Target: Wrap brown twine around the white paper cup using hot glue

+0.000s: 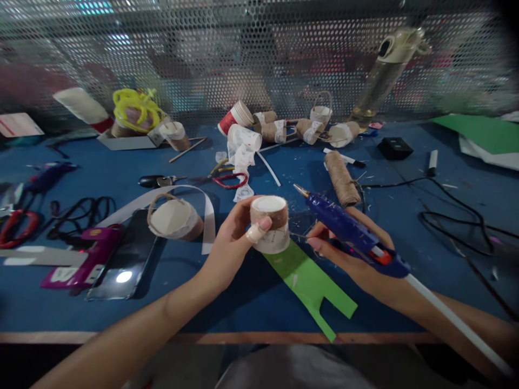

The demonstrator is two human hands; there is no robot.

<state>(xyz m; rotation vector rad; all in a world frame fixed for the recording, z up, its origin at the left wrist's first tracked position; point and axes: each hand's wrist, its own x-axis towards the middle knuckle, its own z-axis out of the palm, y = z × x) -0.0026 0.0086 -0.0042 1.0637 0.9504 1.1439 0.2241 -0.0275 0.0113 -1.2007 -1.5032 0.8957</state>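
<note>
While half-curled — left fingers (pixel 258 231) around cup (pixel 278 220)

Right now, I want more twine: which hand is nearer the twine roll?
Right. The right hand is just this side of the twine roll; the left hand, holding the cup, is farther off leftward.

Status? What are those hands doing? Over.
Left hand gripping partly twine-wrapped cup. Right hand holding glue gun, pinching thin strand. Green strip below cup.

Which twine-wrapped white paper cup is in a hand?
The white paper cup with a brown twine band, gripped by the bare left hand; the others are in neither hand.
</note>
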